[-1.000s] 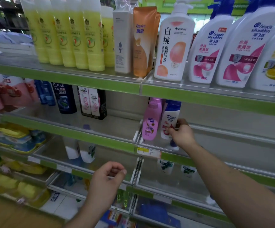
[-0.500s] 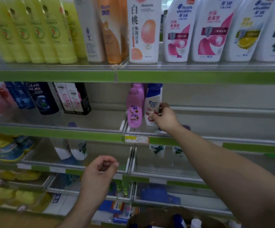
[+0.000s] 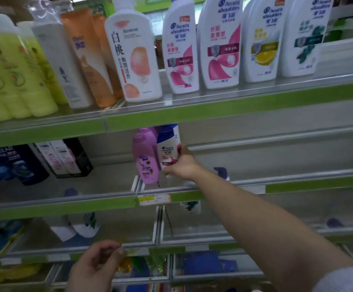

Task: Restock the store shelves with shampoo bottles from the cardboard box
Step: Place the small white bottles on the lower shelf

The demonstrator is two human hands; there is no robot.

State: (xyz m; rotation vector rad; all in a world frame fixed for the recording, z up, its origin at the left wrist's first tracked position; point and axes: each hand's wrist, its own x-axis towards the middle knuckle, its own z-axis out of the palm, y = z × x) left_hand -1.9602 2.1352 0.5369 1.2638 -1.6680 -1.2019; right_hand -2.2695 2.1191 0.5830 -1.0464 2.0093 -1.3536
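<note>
My right hand point(image 3: 183, 165) reaches onto the second shelf point(image 3: 213, 182) and grips a small white shampoo bottle with a blue cap point(image 3: 168, 147), held upright and tilted a little. It stands right beside a small pink bottle point(image 3: 145, 159) on the same shelf. My left hand point(image 3: 96, 264) hovers low in front of the lower shelves, fingers curled loosely, nothing in it. The cardboard box is out of view.
The top shelf point(image 3: 192, 110) holds large white pump bottles point(image 3: 181, 51), a peach bottle point(image 3: 134, 57), orange tubes point(image 3: 89, 60) and yellow-green bottles point(image 3: 13, 74). Dark bottles and boxed packs point(image 3: 63, 159) stand at the second shelf's left. To the right of my hand that shelf is bare.
The camera has tilted up and shifted. My right hand stays on the white bottle, which leans slightly more toward the pink one. My left hand has dropped lower in the frame.
</note>
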